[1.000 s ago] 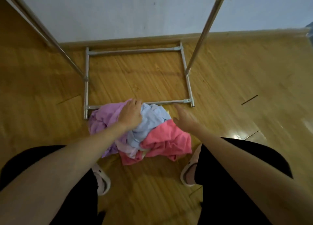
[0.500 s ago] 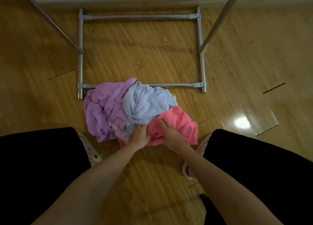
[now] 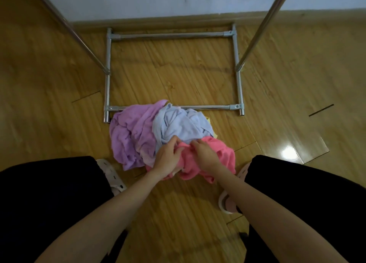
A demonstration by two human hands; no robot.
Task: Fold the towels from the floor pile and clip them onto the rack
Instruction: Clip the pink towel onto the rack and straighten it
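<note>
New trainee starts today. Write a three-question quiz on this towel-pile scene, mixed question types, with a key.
1. True or false: the pink towel lies at the near edge of the pile, closest to the person.
2. Multiple choice: what is the left hand doing? A) resting on the rack base B) gripping pink cloth C) lifting the purple towel
3. Fill in: the towel in the middle of the pile, behind the right hand, is light ____.

Key: 1 true; 2 B; 3 blue.
</note>
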